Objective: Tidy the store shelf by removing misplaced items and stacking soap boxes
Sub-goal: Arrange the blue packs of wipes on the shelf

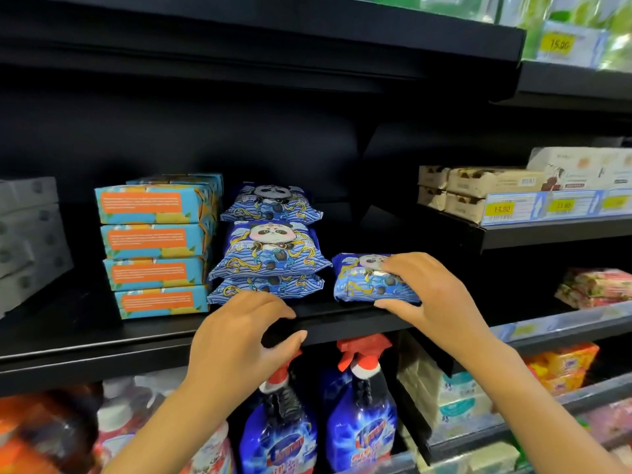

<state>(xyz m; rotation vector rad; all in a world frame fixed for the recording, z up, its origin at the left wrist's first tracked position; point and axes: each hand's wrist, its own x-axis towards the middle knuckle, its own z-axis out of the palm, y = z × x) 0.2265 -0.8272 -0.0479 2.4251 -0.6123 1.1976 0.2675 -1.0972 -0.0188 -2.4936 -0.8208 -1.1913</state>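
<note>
A stack of several blue-and-orange soap boxes [155, 246] stands on the black shelf [102, 340]. Right of it sits a pile of three blue panda-print packs [270, 248]. One more panda pack [362, 285] lies alone on the shelf to the right, and my right hand [427, 292] grips it from above and the front. My left hand [242, 333] hovers at the shelf's front edge just below the pile, fingers curled and apart, holding nothing.
Grey boxes [30, 234] fill the far left of the shelf. Beige boxes [478, 193] sit on the neighbouring shelf to the right. Below are blue spray bottles [359, 415] with red triggers, tissue packs [455, 395] and other bottles.
</note>
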